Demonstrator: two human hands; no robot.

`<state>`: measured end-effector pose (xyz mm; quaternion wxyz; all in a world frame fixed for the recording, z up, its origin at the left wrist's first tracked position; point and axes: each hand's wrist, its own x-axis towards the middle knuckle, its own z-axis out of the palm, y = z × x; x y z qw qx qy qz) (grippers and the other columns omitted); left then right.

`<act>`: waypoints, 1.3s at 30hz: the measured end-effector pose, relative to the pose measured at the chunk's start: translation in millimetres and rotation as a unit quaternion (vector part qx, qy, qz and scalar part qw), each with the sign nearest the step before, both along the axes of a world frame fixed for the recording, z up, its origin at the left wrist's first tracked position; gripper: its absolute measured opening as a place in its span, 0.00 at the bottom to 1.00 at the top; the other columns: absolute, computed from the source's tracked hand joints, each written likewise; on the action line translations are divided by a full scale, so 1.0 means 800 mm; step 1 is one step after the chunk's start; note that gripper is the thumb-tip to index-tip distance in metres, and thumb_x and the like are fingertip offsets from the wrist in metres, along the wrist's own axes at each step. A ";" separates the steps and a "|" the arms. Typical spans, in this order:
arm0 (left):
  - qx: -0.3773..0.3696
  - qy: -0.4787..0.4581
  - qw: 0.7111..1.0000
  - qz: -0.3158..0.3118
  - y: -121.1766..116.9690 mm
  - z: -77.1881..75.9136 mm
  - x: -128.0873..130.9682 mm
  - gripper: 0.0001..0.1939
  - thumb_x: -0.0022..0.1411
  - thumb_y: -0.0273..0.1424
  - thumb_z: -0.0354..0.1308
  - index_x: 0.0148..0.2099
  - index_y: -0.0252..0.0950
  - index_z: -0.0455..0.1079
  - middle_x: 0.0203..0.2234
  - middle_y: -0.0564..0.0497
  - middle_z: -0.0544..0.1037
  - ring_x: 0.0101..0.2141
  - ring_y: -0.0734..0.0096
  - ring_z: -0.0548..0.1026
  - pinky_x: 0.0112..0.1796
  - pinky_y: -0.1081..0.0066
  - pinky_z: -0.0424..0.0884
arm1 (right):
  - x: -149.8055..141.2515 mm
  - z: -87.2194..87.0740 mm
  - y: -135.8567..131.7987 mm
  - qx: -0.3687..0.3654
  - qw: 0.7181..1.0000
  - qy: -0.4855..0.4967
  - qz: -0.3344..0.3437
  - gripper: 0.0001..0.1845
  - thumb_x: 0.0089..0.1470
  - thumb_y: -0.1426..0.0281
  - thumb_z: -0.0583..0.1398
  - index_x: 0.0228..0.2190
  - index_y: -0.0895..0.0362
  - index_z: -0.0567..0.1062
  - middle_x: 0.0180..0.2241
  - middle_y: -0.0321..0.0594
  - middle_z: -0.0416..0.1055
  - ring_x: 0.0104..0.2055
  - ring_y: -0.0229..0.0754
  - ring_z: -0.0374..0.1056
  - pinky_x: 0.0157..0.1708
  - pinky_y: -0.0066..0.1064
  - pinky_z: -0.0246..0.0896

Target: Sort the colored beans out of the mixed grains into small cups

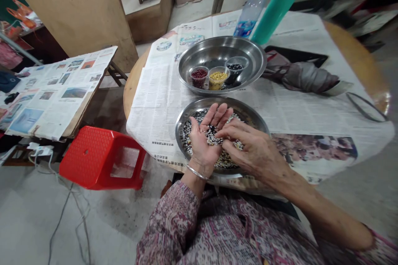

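My left hand is palm up over the nearer steel basin, its fingers stretched and slightly cupped. A small heap of mixed black and white grains rests in that palm. Thumb and forefinger of my right hand come together at the heap's edge; whatever they pinch is too small to make out. Below both hands, more mixed grains, black, white and some yellow, cover the basin's bottom. Behind it, a larger steel basin holds clear cups of dark red beans, yellow grains and black grains.
Newspaper covers the round table. At the back stand a blue-capped bottle and a tall green container. A grey bundled cloth or umbrella lies right of the basins. A red stool stands on the floor at left.
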<state>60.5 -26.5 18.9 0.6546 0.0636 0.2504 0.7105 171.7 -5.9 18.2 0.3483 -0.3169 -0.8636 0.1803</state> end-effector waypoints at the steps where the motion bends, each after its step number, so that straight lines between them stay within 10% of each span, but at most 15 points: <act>1: -0.001 -0.003 1.000 -0.002 0.001 -0.001 0.000 0.35 0.74 0.50 0.34 0.58 0.33 0.73 0.62 0.43 0.71 0.64 0.55 0.67 0.66 0.56 0.60 | -0.001 0.000 0.001 0.004 1.000 0.003 -0.007 0.11 0.57 0.76 0.55 0.35 0.53 0.77 0.37 0.41 0.77 0.41 0.45 0.74 0.42 0.38 0.70; 39: -0.040 -0.009 0.999 -0.003 0.004 0.000 0.001 0.35 0.73 0.51 0.34 0.56 0.36 0.75 0.61 0.43 0.73 0.65 0.54 0.66 0.65 0.49 0.60 | -0.012 -0.005 -0.010 0.013 0.999 -0.034 0.040 0.07 0.60 0.72 0.57 0.33 0.54 0.75 0.34 0.40 0.76 0.36 0.43 0.72 0.37 0.36 0.68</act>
